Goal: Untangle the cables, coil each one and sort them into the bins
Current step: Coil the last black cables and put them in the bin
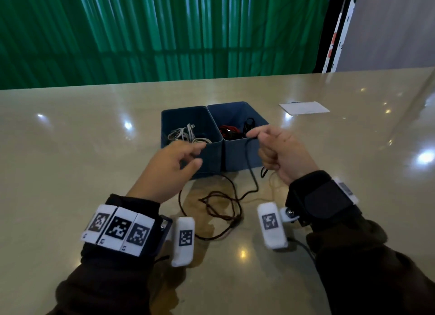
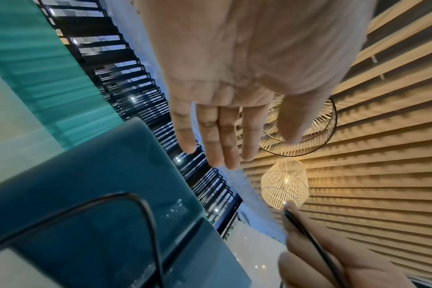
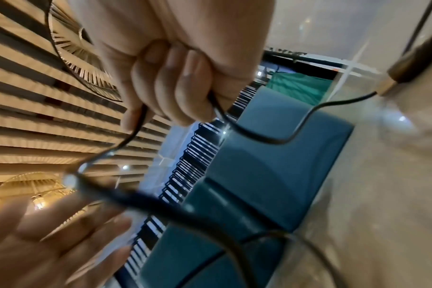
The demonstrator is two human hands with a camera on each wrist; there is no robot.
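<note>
Green corrugated sheeting backs a glossy beige table (image 1: 94,150), and on it, near the person, a dark cable (image 1: 253,180) lies in loose tangled loops. One strand rises from that tangle to the right hand (image 1: 280,150), which is curled round it with thumb and forefinger pinching the upper end just over the near rim of the right bin (image 1: 237,154). The right wrist view shows what the head view hides — the cable passing through the closed fist (image 3: 175,78), out both sides, and looping down across the bin's blue wall. The left hand (image 1: 169,171) hovers just left of the right one, in front of the left bin (image 1: 183,117), its fingers loosely spread and holding nothing; the left wrist view confirms this, with the fingers (image 2: 219,136) straight and together and the thumb apart.

Both blue bins stand side by side, touching, beyond the hands. From the head view the left bin holds white cables (image 1: 186,135) and the right bin red and black cables (image 1: 233,130) — neither wrist view sees inside. A white paper (image 1: 303,107) lies far right on the table. Only the wrist views show the slatted ceiling and a woven lamp (image 2: 284,183).
</note>
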